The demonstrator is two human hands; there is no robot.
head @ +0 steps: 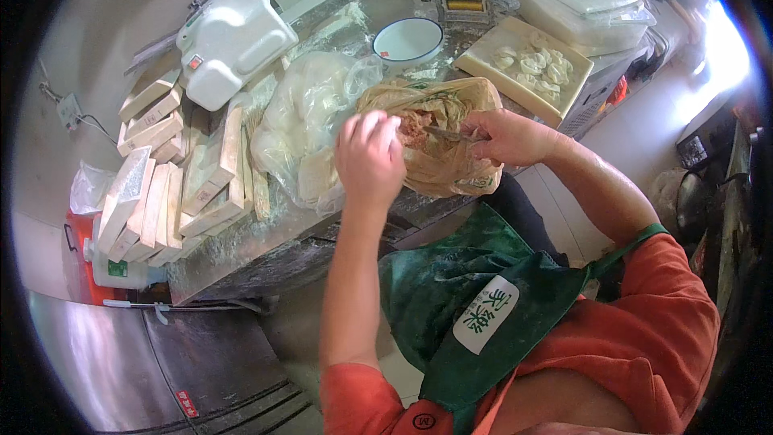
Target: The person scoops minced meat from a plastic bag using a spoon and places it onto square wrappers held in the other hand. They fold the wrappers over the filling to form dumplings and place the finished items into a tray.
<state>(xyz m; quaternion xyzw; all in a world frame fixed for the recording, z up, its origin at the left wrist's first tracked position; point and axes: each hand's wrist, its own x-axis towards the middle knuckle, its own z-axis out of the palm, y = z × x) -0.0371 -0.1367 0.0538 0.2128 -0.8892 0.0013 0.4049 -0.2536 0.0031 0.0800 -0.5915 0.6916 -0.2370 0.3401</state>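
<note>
My right hand point(510, 135) grips a thin flat spreading tool point(444, 133), its tip in pinkish minced filling point(416, 127). The filling lies inside a crumpled tan plastic bag point(456, 175) at the table's front edge. My left hand point(369, 154) is raised at the left side of that bag, its fingers curled and slightly blurred. Whether it holds anything is hidden from this angle. Just left of it, a clear plastic bag point(302, 109) covers pale contents, with a stack of pale wrappers point(318, 174) at its near end. Several folded dumplings point(537, 66) lie in a shallow wooden tray point(513, 90).
A white enamel basin point(407, 40) stands behind the filling bag. Near it is a roller machine point(464, 3). Lidded plastic bins point(580, 0) occupy the back right. Stacked wooden trays point(211, 175) and a white appliance housing point(232, 39) fill the left side of the floury table point(223, 266).
</note>
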